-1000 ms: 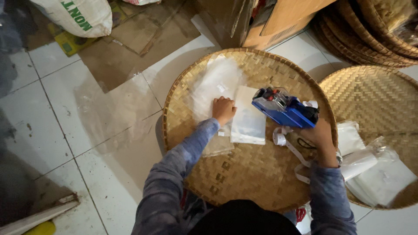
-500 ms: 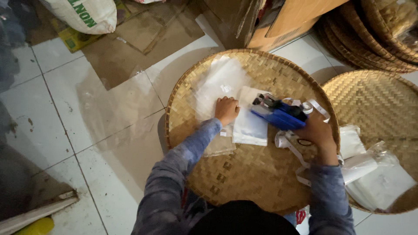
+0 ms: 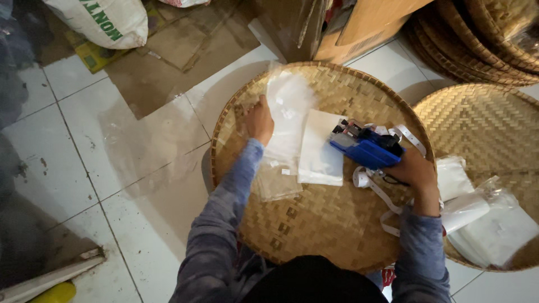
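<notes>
A round woven bamboo tray point(image 3: 320, 224) lies on the tiled floor in front of me. On it are clear plastic bags point(image 3: 289, 104) and a white flat packet point(image 3: 320, 148). My left hand point(image 3: 259, 120) rests on the tray's left part, at the edge of the plastic bags, its fingers curled and blurred. My right hand point(image 3: 412, 171) grips a blue label gun point(image 3: 366, 147) held over the tray's right side, next to the white packet. A white strip of label tape point(image 3: 382, 193) trails from the gun across the tray.
A second woven tray point(image 3: 488, 129) at the right carries white packets and plastic bags point(image 3: 494, 230). More trays are stacked at top right point(image 3: 483, 39). Cardboard boxes point(image 3: 348, 28), flattened cardboard point(image 3: 174, 50) and a white sack point(image 3: 101, 19) lie beyond on the floor.
My left hand has moved left and away, from the white packet to the tray's left side by the plastic bags. The label gun stays over the tray's right side.
</notes>
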A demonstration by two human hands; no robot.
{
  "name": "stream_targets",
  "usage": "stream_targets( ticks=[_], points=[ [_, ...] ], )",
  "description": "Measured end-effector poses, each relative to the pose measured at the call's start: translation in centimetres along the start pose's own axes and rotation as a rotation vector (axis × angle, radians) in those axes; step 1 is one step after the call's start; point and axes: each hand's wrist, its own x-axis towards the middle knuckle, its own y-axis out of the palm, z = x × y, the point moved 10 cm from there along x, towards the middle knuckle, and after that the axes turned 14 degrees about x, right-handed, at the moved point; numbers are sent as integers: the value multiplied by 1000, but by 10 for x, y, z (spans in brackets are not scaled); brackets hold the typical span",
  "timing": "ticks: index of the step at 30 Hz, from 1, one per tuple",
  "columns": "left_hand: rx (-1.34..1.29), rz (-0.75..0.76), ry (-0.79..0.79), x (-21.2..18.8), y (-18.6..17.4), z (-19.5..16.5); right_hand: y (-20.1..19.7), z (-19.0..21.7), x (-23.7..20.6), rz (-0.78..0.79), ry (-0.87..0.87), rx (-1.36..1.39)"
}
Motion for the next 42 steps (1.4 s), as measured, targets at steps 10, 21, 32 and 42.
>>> stream_targets(
  ticks=[10, 21, 32, 42],
  points=[
    [-316, -57, 526, -48, 8, -85, -9, 24, -4, -68, -82, 73],
    [-12, 303, 400, -73, 8, -102, 4, -29, -2, -20, 148, -133],
    [-131, 199, 341, -73, 49, -96, -10, 19, -10, -82, -12, 26],
    [-195, 231, 290, -74, 47, -100, -7, 13, -3, -49, 10, 2]
  ],
)
